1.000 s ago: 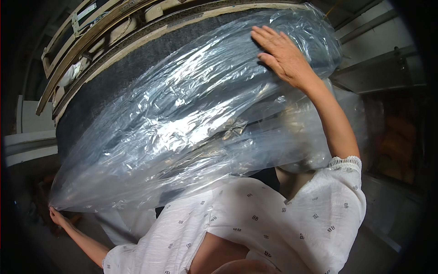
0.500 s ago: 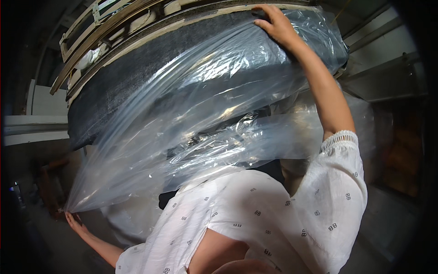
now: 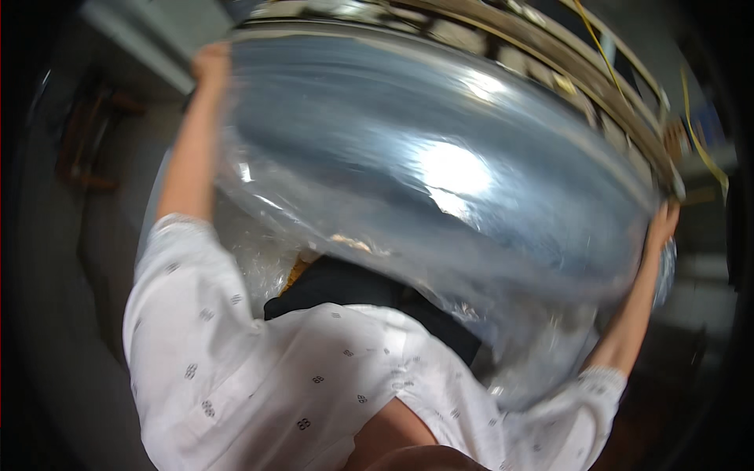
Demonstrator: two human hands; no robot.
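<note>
A clear plastic sheet (image 3: pixel 338 118) is stretched smooth and shiny over a long, dark grey fabric-covered piece that looks like furniture. At its far left corner my left hand (image 3: pixel 212 67) is closed on the sheet's edge, the fingers smeared by motion. My right hand (image 3: pixel 666 224) closes on the sheet at the right end, and a bit of plastic shows outside that forearm. Both arms are spread wide. Along the near side the sheet hangs loose and crumpled in front of my body.
Behind the covered piece runs a bare wooden frame (image 3: pixel 542 35) with pale padding. A yellow cord (image 3: pixel 695 137) hangs at the far right. On the floor to the left stands a brown wooden object (image 3: pixel 98 145). A pale panel (image 3: pixel 141 43) is at the far left.
My left hand has moved from low at the left up to the far left corner, drawing the sheet over the fabric. My right hand has come down to the right end. The view has turned.
</note>
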